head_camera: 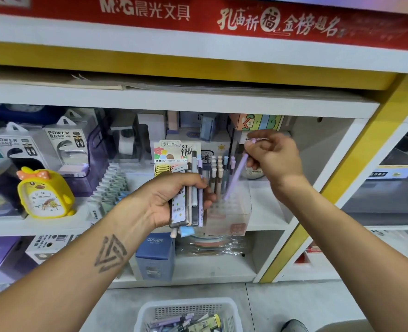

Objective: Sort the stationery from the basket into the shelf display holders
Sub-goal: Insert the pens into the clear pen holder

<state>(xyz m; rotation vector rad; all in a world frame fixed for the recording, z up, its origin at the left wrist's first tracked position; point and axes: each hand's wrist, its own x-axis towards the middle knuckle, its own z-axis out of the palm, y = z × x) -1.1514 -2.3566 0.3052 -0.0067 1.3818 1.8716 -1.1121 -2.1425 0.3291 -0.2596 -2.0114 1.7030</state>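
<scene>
On the left of the shelf (54, 224) stands a yellow duck-shaped clock (43, 192), with power bank boxes (64, 142) behind it. Next to them is a row of pale green and white pens (109, 185) in a stepped stand.

In the middle, the person's left hand (174, 200) is closed around a bundle of stationery (189, 197): a few pens and flat packets, held upright in front of the shelf. A triangle tattoo (110, 254) is on this forearm.

Just to the right of the bundle is a clear display holder (231, 212) with many small holes; some pens with pale caps (218, 166) stand in its back rows. The right hand (272, 156) pinches the top of a lilac pen (236, 176), which is tilted, and its lower tip is at the holes of the holder.

Below, on the floor, a white basket (188, 310) has more pens and small packets inside.
</scene>
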